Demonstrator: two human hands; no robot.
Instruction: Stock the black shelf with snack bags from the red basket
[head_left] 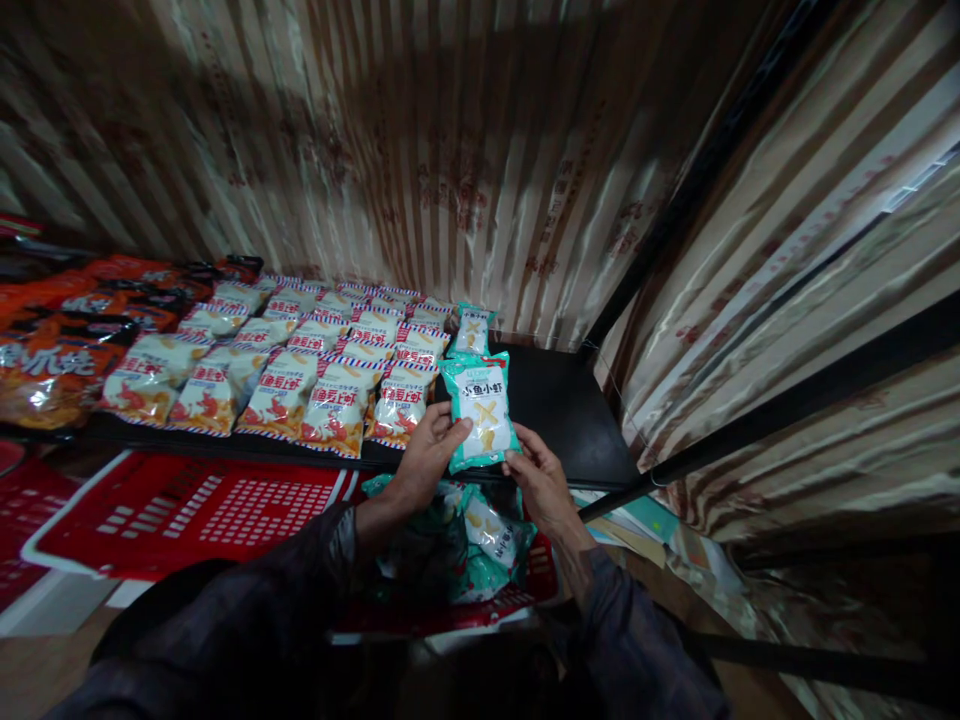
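Between my two hands is a teal and white snack bag (481,415), upright at the front of the black shelf (577,405). My left hand (429,455) grips its left side, thumb across the front. At the lower right corner, my right hand (541,480) pinches the bag between thumb and fingers. Behind it stands a smaller-looking teal snack bag (472,330) of the same design. Rows of white and orange snack bags (337,400) fill the shelf to the left. Below my hands, more teal bags (491,530) lie in a red basket (544,570).
Orange and black snack bags (56,365) sit at the far left of the shelf. A red perforated basket (225,510) lies below the shelf edge. Black metal posts (667,220) frame the right side. Striped curtain (450,150) hangs behind.
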